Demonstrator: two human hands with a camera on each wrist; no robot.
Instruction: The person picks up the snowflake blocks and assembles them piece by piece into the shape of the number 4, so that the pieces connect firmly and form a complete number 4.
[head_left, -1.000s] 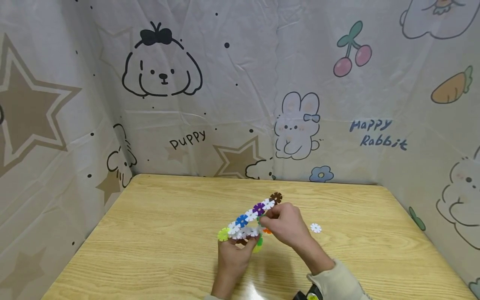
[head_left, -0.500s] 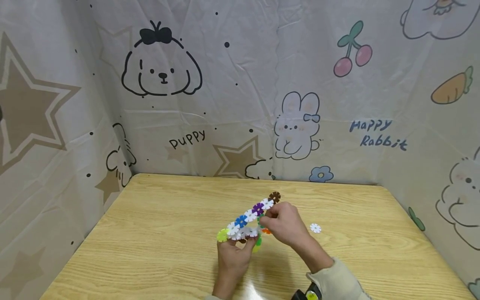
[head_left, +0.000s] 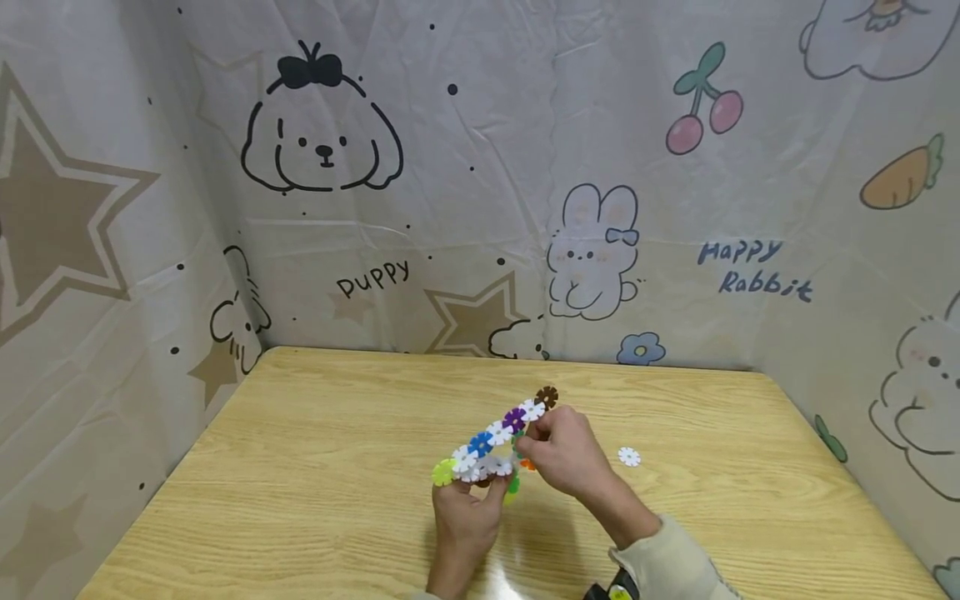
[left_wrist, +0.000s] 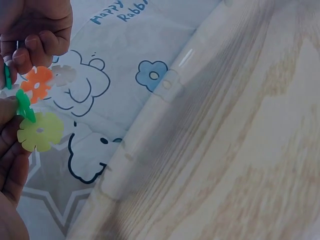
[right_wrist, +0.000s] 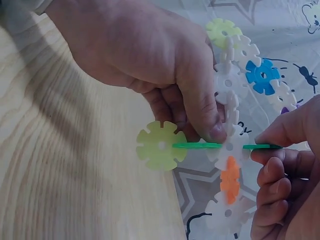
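Note:
Interlocking snowflake discs form a joined build (head_left: 480, 454) held above the table. One row runs from a lime disc (head_left: 443, 472) through white, blue and purple discs to a brown disc (head_left: 547, 398). My left hand (head_left: 467, 521) grips the build from below, its thumb against the white discs. My right hand (head_left: 570, 454) pinches a green disc (right_wrist: 261, 146), seen edge-on in the right wrist view, against a white disc (right_wrist: 229, 146). Opposite it, another green disc (right_wrist: 197, 145) joins a yellow-green disc (right_wrist: 160, 146). An orange disc (right_wrist: 230, 181) sits below that white one. Fingers hide some joints.
A loose white disc (head_left: 629, 457) lies on the wooden table (head_left: 300, 483), right of my right hand. Printed cloth (head_left: 450, 208) with cartoon figures hangs behind the table and along both sides. A black device (head_left: 618, 587) shows by the right sleeve (head_left: 667, 567).
Both hands keep their hold on the discs. The build tips very slightly, and my right hand shifts a little left and down; the whole head view also drifts slightly.

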